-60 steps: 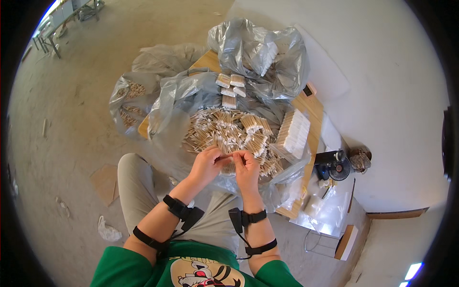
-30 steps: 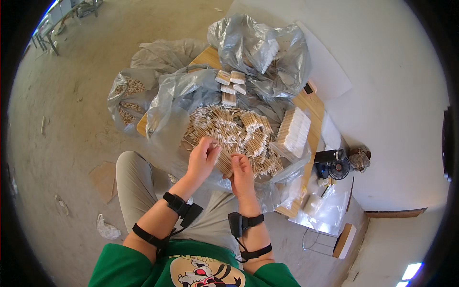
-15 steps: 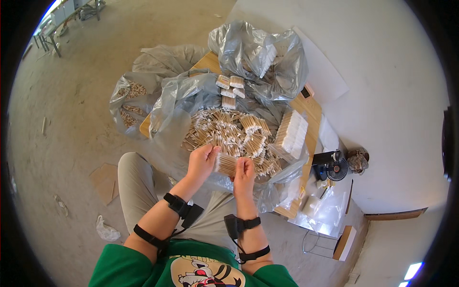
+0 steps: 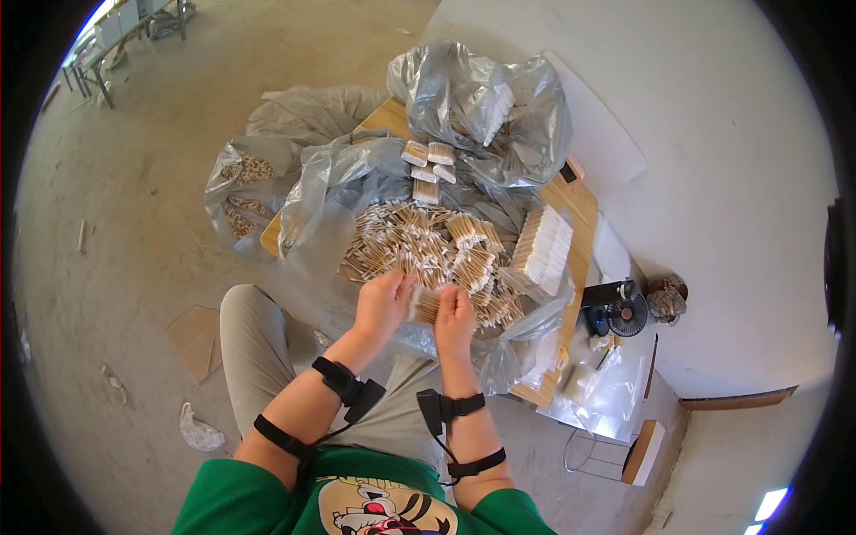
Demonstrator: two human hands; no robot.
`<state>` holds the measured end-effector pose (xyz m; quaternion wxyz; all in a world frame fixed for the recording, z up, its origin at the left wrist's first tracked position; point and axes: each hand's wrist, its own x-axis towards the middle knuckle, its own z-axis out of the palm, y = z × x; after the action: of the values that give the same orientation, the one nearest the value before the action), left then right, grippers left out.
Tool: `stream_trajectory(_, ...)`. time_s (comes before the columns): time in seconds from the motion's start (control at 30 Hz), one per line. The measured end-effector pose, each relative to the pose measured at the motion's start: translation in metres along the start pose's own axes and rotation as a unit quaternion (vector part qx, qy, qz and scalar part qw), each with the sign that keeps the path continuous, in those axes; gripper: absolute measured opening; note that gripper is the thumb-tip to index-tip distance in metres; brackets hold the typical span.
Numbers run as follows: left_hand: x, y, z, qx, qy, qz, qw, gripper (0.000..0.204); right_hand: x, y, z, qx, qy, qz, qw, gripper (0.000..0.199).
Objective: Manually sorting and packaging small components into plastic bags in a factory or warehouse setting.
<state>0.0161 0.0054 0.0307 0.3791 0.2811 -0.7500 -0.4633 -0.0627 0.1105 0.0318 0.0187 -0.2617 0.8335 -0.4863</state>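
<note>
Between my two hands is a small pack of cotton swabs (image 4: pixel 424 306), with brown sticks and a clear sleeve around them as far as I can make out. My left hand (image 4: pixel 383 300) grips its left end, fingers closed. At the right end, my right hand (image 4: pixel 454 316) pinches the pack with the thumb on top. Just beyond my hands spreads a big heap of loose cotton swabs (image 4: pixel 406 236), lying on grey plastic sheeting over a wooden table. Several filled swab packs (image 4: pixel 426 169) are piled behind the heap.
To the right of the heap stands a white stacked block of packs (image 4: pixel 542 247). Grey plastic bags (image 4: pixel 481 98) bulge at the table's far side, and another bag with swabs (image 4: pixel 241 192) hangs at the left. A small black fan (image 4: pixel 627 314) sits beyond the wooden table edge (image 4: pixel 584 232).
My left hand has shifted slightly right, closer to my right hand. Less of the swab pack shows between them, and it looks more tilted.
</note>
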Motion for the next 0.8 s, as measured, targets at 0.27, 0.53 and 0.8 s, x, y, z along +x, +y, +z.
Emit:
stream_trajectory(0.27, 0.021, -0.032, -0.005, 0.034, 0.006, -0.018, 0.999, 0.034, 0.029, 0.014, -0.01, -0.035, 0.044, 0.01, 0.998, 0.035)
stream_trajectory(0.53, 0.041, -0.045, -0.012, 0.062, 0.05, -0.045, 0.996, 0.035, 0.088, 0.035, -0.03, -0.081, 0.111, -0.068, 0.988, 0.027)
stream_trajectory(0.8, 0.05, 0.016, -0.016, 0.065, -0.024, 0.146, 0.987, 0.03, 0.029, 0.011, -0.004, 0.431, -0.107, 0.222, 0.868, 0.048)
